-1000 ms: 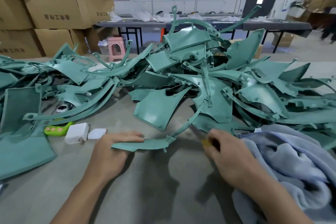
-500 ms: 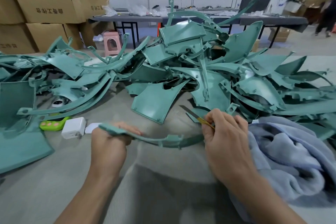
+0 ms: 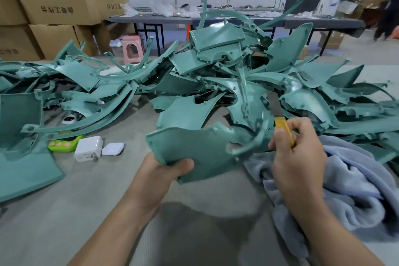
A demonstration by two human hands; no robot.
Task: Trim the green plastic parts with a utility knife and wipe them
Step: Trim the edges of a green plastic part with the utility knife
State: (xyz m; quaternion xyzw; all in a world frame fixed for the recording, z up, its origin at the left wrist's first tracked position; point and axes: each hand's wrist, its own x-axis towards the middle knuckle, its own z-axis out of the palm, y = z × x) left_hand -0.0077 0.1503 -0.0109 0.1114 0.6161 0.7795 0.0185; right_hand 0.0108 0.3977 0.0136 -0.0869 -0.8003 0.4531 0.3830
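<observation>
My left hand (image 3: 164,171) grips the lower left edge of a curved green plastic part (image 3: 200,149), thumb on its face, and holds it tilted up above the grey table (image 3: 108,201). My right hand (image 3: 295,151) grips a yellow utility knife (image 3: 280,121) with its long blade pointing up and away. The knife sits just right of the part's narrow upper arm. A large heap of green plastic parts (image 3: 226,67) fills the table behind. A pale blue cloth (image 3: 356,183) lies bunched under and right of my right hand.
A white charger block (image 3: 88,150), a small white case (image 3: 113,149) and a bright green gadget (image 3: 64,144) lie left of my left hand. More green parts (image 3: 23,157) cover the table's left side. Cardboard boxes (image 3: 54,2) stack at back left; a dark table (image 3: 216,20) and a pink stool (image 3: 132,48) stand behind.
My left hand has turned the part from edge-on to face-up and lifted it. My right hand has moved right and turned the knife so its blade points upward.
</observation>
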